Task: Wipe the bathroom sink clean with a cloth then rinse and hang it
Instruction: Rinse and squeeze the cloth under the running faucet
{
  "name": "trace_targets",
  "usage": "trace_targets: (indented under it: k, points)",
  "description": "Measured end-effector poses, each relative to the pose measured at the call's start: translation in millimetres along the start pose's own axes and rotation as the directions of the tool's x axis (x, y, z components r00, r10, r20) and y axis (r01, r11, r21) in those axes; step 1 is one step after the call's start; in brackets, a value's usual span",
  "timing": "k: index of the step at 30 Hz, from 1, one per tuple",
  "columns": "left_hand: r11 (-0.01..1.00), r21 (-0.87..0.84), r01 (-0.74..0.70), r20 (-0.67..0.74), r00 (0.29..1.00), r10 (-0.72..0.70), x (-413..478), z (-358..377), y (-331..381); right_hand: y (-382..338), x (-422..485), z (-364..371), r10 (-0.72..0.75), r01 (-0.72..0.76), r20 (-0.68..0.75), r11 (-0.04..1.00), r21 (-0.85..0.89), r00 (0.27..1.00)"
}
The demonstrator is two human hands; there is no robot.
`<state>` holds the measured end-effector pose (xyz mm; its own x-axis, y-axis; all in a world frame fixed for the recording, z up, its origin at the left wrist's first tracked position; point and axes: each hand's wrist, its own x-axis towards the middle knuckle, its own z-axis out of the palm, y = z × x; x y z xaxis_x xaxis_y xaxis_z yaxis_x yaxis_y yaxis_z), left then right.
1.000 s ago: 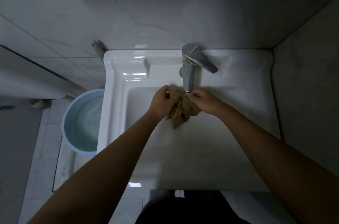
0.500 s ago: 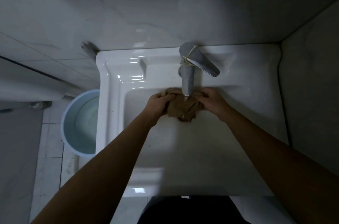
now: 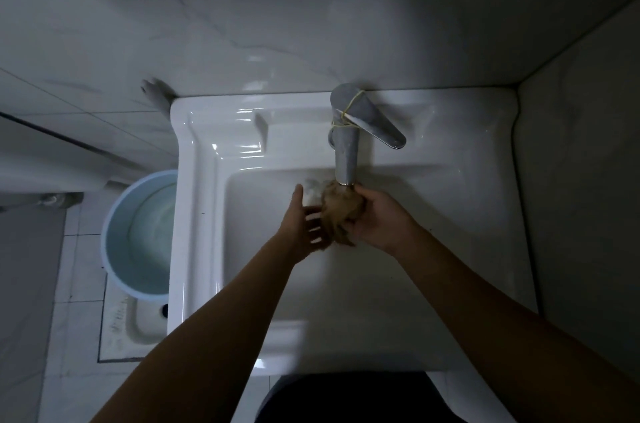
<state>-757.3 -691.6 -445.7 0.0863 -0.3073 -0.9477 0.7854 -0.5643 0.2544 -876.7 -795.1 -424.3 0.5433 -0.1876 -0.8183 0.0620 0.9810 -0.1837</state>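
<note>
Two arms are coming in from the bottom edge, and the elbows are being cut off there. The room is looking dim, so small things are blurring. The right hand (image 3: 375, 218) is hiding part of the cloth (image 3: 341, 211); its fingers are curling round the cloth and squeezing it into a ball. The left hand (image 3: 304, 225) is lying open just beside it, with fingers straight and spread. I cannot tell if its tips are really touching the cloth.

The cloth is looking brown, crumpled and lumpy, and it is sitting right under the spout of the tap (image 3: 346, 152), just past the fingers. Whether water is coming out is hard to tell. The tap is shining like grey metal, with a thin yellow band (image 3: 346, 114) looping round it. The sink (image 3: 201, 180) is gleaming white and smooth, its square bowl spreading under both hands. Out past the left hand, a round pale blue bucket (image 3: 138, 232) is being half hidden by the sink's edge.
</note>
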Motion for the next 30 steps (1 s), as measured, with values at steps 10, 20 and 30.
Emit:
trace_targets:
  k: [10, 20, 30]
  points:
    - [0.964, 0.025, -0.266, -0.033, 0.963, 0.267, 4.2, 6.5, 7.3, -9.1, 10.5, -31.3, -0.583, 0.222, -0.050, 0.386, -0.895, 0.811]
    - [0.982, -0.055, -0.180, 0.207, 0.960, 0.188, -22.0, 13.1, 18.8, -4.0, 5.1, -11.4, -0.295, 0.170, -0.106, 0.769, -0.616, 0.950]
    - [0.846, 0.207, -0.491, 0.037, 0.868, 0.495, -18.6, 22.6, -4.4, -4.8, -1.7, 4.5, -0.150, 0.131, -0.134, 0.981, -0.144, 0.980]
